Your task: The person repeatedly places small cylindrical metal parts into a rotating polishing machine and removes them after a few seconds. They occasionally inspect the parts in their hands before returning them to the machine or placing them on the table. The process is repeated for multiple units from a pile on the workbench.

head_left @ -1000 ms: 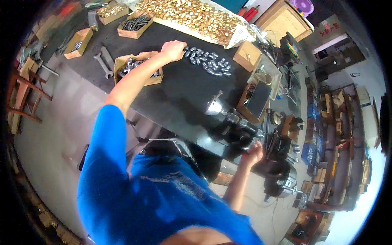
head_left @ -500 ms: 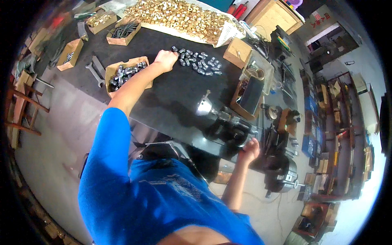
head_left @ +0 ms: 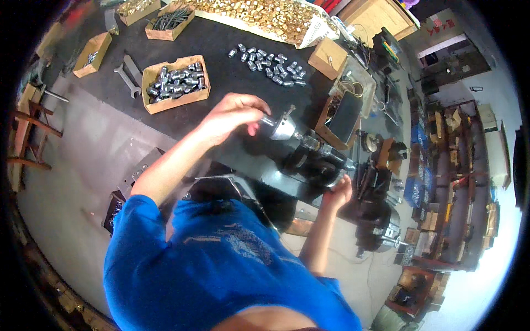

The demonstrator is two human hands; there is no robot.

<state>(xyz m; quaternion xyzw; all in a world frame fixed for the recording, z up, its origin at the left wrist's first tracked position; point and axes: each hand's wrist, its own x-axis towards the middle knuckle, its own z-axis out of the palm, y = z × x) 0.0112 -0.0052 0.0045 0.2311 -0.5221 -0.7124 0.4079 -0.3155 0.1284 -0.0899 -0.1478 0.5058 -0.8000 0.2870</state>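
My left hand (head_left: 234, 115) pinches a small shiny metal fitting (head_left: 267, 120) at the mouth of a cone-shaped silver chuck (head_left: 284, 129). The chuck sits on the left end of a bench-mounted spindle device (head_left: 310, 143), and a short key-like pin sticks up from it. At the device's near right end, my right hand (head_left: 339, 192) is curled against the curved rim of a dark handwheel (head_left: 323, 177). Similar metal fittings (head_left: 270, 63) lie loose on the black bench beyond my left hand. More of them fill an open cardboard box (head_left: 175, 85) to its left.
A wrench (head_left: 128, 81) lies left of the box. Brass nuts (head_left: 248, 16) cover a white sheet at the back. Small cardboard trays (head_left: 169, 23) hold dark screws and other parts. Right of the chuck stand a box with a dark lid (head_left: 345, 116) and a motor-like machine (head_left: 378, 229).
My left hand has come back from the loose fittings to the chuck, bringing a fitting. My right hand stays by the handwheel. The view has shifted slightly.
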